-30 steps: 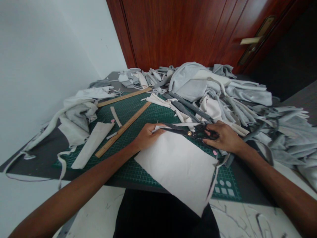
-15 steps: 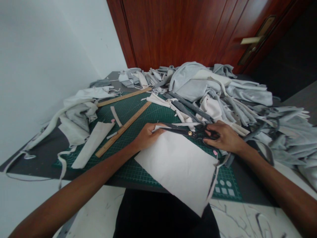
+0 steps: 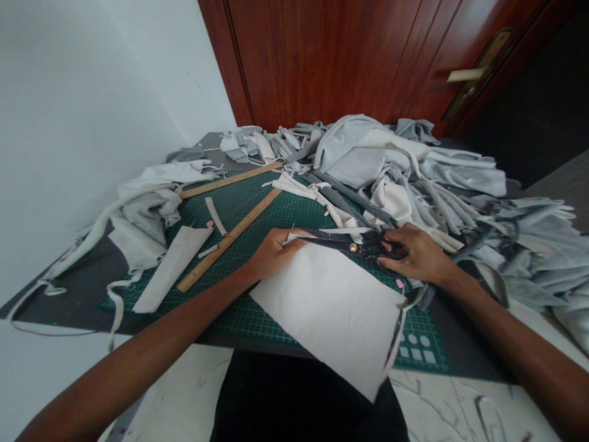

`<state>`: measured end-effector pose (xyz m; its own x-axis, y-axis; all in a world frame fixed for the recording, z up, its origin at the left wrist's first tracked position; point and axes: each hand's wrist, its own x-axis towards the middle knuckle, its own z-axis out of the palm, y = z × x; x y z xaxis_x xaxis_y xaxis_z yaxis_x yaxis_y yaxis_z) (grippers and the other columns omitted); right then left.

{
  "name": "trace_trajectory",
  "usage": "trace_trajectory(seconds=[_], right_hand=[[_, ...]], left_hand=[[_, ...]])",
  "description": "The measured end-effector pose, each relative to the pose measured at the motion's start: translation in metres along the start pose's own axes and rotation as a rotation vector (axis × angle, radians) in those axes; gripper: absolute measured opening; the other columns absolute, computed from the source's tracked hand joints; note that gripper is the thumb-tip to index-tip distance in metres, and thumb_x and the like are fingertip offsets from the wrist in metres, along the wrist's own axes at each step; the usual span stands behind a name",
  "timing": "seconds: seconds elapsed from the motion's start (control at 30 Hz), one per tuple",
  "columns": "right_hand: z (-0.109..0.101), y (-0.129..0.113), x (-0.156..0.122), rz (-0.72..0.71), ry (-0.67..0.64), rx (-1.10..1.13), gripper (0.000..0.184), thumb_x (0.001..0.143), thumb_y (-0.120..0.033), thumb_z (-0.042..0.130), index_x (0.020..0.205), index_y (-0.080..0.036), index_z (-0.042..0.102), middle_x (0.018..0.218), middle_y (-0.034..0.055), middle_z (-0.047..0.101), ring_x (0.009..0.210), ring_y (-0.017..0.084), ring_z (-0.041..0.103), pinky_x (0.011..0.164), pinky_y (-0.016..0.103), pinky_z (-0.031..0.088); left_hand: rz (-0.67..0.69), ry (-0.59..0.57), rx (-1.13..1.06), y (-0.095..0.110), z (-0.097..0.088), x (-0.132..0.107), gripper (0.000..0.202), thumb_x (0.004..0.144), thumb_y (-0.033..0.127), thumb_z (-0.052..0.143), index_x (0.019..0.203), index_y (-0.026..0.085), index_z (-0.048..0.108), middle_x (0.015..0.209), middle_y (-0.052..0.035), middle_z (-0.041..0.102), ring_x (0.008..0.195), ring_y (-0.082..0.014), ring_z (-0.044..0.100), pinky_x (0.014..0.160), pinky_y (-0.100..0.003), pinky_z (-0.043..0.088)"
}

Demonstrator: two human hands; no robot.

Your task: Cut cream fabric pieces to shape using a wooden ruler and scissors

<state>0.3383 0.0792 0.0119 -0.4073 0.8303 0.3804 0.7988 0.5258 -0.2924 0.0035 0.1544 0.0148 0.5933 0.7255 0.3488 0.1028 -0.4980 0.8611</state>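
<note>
A white rectangular piece of fabric [image 3: 334,307] lies on the green cutting mat [image 3: 257,212], its near corner hanging over the table edge. My left hand [image 3: 273,252] is closed on the fabric's far left corner and pins it down. My right hand [image 3: 414,253] grips the handles of black scissors [image 3: 350,244], fingers through the loops. The blades point left along the fabric's far edge, towards my left hand. A thin cut strip [image 3: 399,319] hangs at the fabric's right edge.
Two wooden rulers [image 3: 230,236] lie on the mat's left half, with a white fabric strip [image 3: 172,267] beside them. Heaps of grey and white fabric scraps [image 3: 414,178] cover the table's back and right. More scraps [image 3: 147,205] lie left. A brown door stands behind.
</note>
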Motion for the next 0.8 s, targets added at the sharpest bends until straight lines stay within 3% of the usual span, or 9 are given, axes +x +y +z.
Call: trace_trajectory(seconds=[0.27,0.8], right_hand=[[0.0002,0.001,-0.0005,0.014,-0.003,-0.02,0.029,0.084,-0.044,0.067,0.073,-0.025,0.049,0.064,0.0013,0.059,0.062,0.021,0.051,0.064,0.033,0.037],[0.0,0.0048,-0.0032,-0.038,0.008,-0.026,0.032,0.09,-0.047,0.067,0.075,-0.023,0.052,0.064,0.0008,0.058,0.062,0.02,0.052,0.066,0.033,0.036]], left_hand=[[-0.018,-0.005,-0.006,-0.0009,0.0001,-0.0011,0.034,0.096,0.048,0.063,0.093,0.017,0.078,0.078,-0.0052,0.078,0.095,-0.0234,0.075,0.086,-0.031,0.056],[0.003,-0.004,0.007,-0.0035,-0.0011,-0.002,0.041,0.095,0.053,0.064,0.096,0.015,0.078,0.081,-0.0057,0.078,0.086,-0.0214,0.074,0.078,-0.028,0.055]])
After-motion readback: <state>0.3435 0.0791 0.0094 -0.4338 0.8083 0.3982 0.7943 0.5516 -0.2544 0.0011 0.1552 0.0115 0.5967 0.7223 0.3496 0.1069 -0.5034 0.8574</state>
